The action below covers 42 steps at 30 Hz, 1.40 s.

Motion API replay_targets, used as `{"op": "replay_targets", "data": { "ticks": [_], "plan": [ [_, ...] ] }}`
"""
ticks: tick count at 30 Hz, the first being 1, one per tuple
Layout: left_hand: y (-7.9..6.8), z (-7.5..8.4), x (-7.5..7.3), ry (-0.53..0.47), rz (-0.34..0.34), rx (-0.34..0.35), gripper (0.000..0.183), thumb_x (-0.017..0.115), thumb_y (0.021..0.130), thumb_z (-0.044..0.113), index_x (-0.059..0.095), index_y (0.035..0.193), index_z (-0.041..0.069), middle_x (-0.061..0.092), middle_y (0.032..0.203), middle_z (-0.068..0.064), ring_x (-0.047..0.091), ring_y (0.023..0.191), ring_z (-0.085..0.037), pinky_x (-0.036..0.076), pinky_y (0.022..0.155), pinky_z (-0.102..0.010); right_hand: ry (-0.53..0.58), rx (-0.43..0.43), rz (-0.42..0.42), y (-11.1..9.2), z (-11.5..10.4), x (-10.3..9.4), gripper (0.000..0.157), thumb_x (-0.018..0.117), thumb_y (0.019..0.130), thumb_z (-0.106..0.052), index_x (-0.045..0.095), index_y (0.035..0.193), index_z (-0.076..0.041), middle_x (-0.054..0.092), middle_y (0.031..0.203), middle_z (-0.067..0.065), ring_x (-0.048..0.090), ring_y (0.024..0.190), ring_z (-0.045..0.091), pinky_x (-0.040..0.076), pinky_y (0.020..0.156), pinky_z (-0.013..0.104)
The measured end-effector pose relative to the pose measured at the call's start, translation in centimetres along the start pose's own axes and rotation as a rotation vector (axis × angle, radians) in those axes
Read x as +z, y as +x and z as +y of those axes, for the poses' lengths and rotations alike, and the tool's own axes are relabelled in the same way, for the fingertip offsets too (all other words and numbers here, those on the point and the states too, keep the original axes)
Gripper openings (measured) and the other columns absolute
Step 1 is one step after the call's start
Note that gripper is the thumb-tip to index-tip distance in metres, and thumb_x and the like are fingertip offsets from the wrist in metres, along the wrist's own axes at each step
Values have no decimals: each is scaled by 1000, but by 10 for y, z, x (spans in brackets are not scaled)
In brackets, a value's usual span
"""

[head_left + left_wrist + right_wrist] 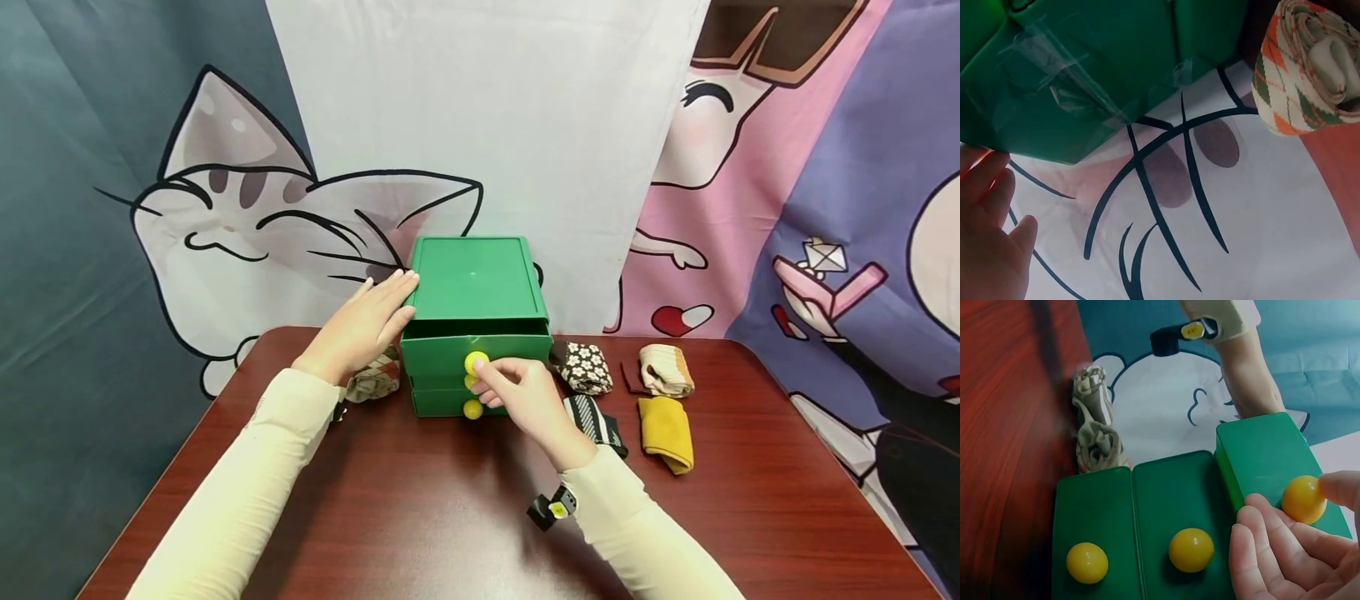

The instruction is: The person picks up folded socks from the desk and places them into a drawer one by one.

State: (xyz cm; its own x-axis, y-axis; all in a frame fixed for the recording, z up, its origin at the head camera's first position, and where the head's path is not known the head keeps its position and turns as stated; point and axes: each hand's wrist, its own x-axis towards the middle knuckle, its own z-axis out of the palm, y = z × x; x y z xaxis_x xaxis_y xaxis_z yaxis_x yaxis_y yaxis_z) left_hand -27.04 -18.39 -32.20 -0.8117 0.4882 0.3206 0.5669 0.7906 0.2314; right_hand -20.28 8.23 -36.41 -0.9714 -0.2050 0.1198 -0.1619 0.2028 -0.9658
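A small green drawer cabinet (472,279) stands at the back of the table, three drawers high, each with a round yellow knob. Its top drawer (435,354) is pulled partway out, with a dark gap above its front. My right hand (528,404) pinches the top knob (1304,499) between thumb and finger; the other fingers lie by the drawer front. The middle knob (1191,550) and bottom knob (1087,563) are on drawers pushed in. My left hand (363,321) rests with straight fingers against the cabinet's upper left edge.
Left of the cabinet lies a rolled argyle sock (1310,69). On the right are a brown flowered sock (585,367), a black-and-white striped sock (592,421), a cream sock (665,371) and a yellow sock (666,433). A printed cloth (487,108) hangs behind the table (420,517).
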Motion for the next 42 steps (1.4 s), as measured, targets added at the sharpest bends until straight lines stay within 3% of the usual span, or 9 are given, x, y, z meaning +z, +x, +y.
{"op": "replay_targets", "data": {
  "ticks": [9, 26, 42],
  "plan": [
    [0, -2, 6, 7, 46, 8, 56, 38, 111, 36, 34, 159, 7, 33, 164, -9, 26, 153, -27, 9, 127, -48, -67, -43, -37, -27, -3, -3, 33, 68, 99, -31, 77, 99, 1, 76, 80, 9, 72, 70, 20, 61, 67, 29],
    [-2, -2, 15, -41, 107, 3, 56, 37, 112, 36, 35, 158, 5, 34, 163, -10, 26, 152, -26, 12, 127, -46, -157, -92, -83, -75, -10, -2, 27, 68, 99, -31, 77, 93, -6, 75, 75, 1, 70, 64, 13, 58, 63, 24],
    [-3, -3, 20, -60, 159, 10, 55, 36, 112, 36, 37, 157, 4, 36, 162, -12, 28, 152, -27, 16, 126, -47, -229, -134, -97, -89, -9, -1, 25, 67, 99, -32, 77, 95, -10, 75, 75, -2, 68, 62, 9, 56, 62, 23]
  ]
}}
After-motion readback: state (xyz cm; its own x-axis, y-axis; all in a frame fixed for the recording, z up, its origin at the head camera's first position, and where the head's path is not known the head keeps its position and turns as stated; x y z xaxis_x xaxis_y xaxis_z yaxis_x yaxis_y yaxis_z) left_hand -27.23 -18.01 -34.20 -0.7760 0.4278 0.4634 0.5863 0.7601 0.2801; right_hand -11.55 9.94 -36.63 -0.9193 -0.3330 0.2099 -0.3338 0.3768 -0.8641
